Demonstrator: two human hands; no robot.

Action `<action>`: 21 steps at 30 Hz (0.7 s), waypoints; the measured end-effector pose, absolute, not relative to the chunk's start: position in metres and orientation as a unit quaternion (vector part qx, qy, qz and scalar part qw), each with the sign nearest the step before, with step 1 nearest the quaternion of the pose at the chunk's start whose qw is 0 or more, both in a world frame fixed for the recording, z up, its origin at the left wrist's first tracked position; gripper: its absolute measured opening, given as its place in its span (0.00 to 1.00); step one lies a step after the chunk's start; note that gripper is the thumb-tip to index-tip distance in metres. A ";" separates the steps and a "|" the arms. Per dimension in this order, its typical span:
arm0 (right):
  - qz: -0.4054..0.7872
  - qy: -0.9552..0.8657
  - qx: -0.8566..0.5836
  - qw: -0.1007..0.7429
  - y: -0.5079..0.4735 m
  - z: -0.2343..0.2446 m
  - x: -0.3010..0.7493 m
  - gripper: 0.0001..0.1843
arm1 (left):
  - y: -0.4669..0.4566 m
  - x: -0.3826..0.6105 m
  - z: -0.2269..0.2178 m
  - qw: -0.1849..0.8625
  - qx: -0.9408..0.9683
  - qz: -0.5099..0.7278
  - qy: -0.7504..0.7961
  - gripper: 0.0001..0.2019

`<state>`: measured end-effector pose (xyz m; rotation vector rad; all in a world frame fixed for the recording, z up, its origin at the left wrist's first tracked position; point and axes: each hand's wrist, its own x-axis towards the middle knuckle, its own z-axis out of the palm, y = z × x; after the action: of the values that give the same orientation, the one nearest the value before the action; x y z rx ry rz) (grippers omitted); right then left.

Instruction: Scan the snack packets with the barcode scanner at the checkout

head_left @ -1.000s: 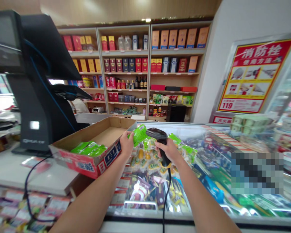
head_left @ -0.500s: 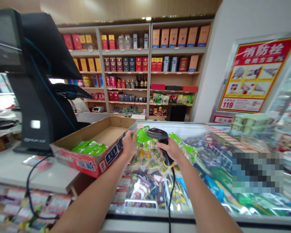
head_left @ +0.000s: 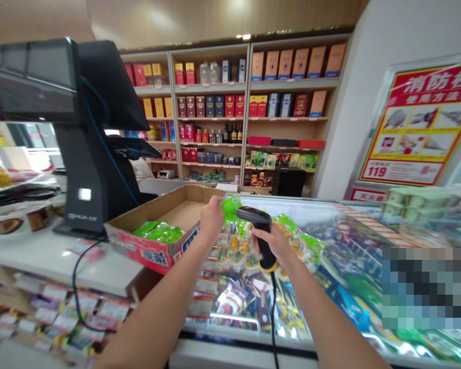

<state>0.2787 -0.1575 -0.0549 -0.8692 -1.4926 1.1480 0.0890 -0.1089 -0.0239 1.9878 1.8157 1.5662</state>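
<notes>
My left hand [head_left: 211, 217] is closed on a small green snack packet [head_left: 230, 207], held up over the near corner of an open cardboard box [head_left: 153, 251]. My right hand [head_left: 273, 242] grips the handle of a black barcode scanner [head_left: 255, 217], whose head points at the packet from close by. The scanner's black cable [head_left: 272, 318] hangs down toward me. Several more green packets [head_left: 159, 231] lie inside the box, and others [head_left: 299, 238] sit on the glass freezer lid behind my right hand.
A black checkout terminal [head_left: 88, 154] with a screen stands on the white counter [head_left: 61, 256] at left. A glass-topped freezer [head_left: 330, 287] full of packaged goods spans the front. Shelves of boxed bottles [head_left: 230, 102] line the back wall. A red fire-hydrant poster [head_left: 418, 128] hangs at right.
The view has swung left, so everything sits further right in frame. Both hands stay together with the packet and scanner; the packet is a little more hidden behind the scanner head.
</notes>
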 end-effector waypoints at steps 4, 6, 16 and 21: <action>0.527 -0.598 -0.349 0.493 -0.159 -0.049 0.250 0.15 | -0.130 0.050 0.010 -0.030 0.605 0.499 0.620 0.13; 0.534 -0.602 -0.349 0.480 -0.160 -0.043 0.234 0.15 | -0.140 0.027 0.019 -0.053 0.579 0.501 0.641 0.14; 0.544 -0.647 -0.292 0.447 -0.163 -0.033 0.173 0.13 | -0.152 -0.044 -0.005 -0.107 0.515 0.414 0.743 0.17; 0.533 -0.638 -0.319 0.456 -0.167 -0.039 0.185 0.15 | -0.156 -0.020 -0.002 -0.160 0.564 0.511 0.629 0.16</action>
<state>0.1853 -0.1670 -0.0391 -0.7864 -1.5732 1.3136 -0.0197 -0.1564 -0.0019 1.9786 2.2056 1.7923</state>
